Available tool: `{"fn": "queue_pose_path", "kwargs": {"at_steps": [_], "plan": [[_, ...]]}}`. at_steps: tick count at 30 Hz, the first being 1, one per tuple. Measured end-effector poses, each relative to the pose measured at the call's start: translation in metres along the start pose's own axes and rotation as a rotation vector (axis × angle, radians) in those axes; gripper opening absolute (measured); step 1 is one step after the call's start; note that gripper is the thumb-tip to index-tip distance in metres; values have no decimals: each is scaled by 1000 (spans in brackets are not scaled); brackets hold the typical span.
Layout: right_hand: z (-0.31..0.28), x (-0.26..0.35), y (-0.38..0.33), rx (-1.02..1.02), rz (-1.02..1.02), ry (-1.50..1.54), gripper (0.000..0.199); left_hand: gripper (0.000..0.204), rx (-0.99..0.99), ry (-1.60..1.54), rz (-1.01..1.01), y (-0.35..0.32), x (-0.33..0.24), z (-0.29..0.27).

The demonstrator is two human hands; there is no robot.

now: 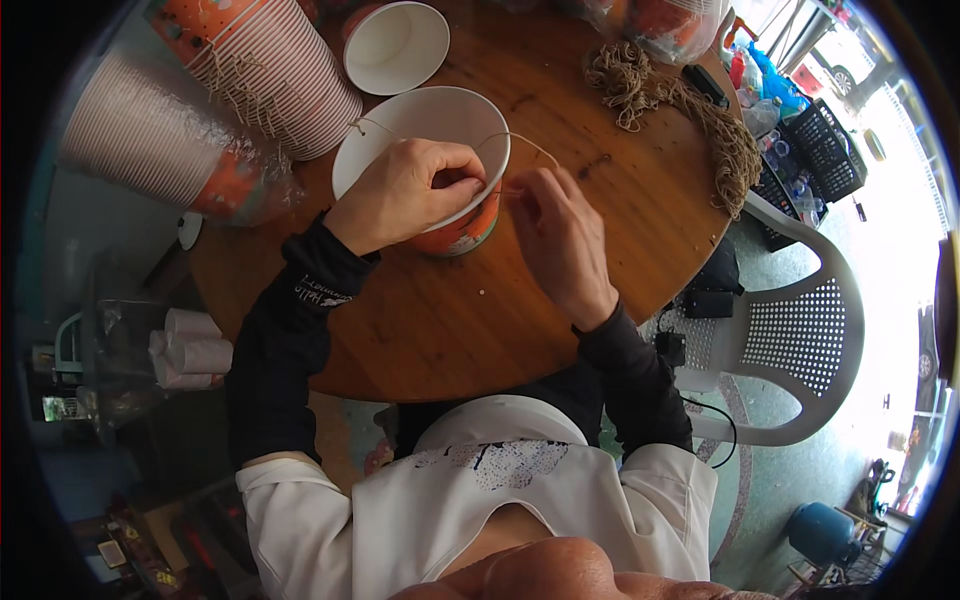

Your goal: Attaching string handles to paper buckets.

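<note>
A large paper bucket (465, 238), orange with a white inside, stands on the table in front of me. Thin tan string (533, 145) crosses its mouth, from the far left rim over to the right rim. My left hand (410, 190) reaches over the opening, thumb and fingers closed together at the right rim; its fingertips partly hide what they pinch. Just outside that rim, my right hand (562, 235) is closed, a bit of string showing at its fingertips. A loop of string arches above the right hand.
Nested paper buckets (285, 75) in stacks lie at the far left, tan strings over one. Another white bucket (398, 48) sits behind mine. A bundle of string (690, 105) trails over the table's right edge. A plastic chair (800, 330) stands to the right.
</note>
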State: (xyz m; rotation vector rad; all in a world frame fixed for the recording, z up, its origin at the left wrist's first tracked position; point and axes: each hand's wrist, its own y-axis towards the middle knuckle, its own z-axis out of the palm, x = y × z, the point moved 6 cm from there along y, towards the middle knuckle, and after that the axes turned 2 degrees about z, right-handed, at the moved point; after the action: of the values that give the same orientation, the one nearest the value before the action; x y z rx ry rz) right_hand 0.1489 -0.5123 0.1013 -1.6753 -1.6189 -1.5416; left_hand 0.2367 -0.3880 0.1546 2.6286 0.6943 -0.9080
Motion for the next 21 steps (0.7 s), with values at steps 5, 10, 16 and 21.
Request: {"fn": "queue_pose_path", "kwargs": {"at_steps": [5, 10, 16, 21], "plan": [[-19, 37, 22, -246, -480, -152, 15, 10, -25, -33, 102, -9, -6, 4], [-1, 40, 33, -61, -444, -98, 17, 8, -285, -13, 99, -18, -1, -10], [14, 47, 33, 100, -354, -110, 13, 6, -526, -21, 227, -27, -16, -28], [22, 40, 35, 52, -208, 6, 10, 14, -604, -238, 180, -32, -5, -24]]}}
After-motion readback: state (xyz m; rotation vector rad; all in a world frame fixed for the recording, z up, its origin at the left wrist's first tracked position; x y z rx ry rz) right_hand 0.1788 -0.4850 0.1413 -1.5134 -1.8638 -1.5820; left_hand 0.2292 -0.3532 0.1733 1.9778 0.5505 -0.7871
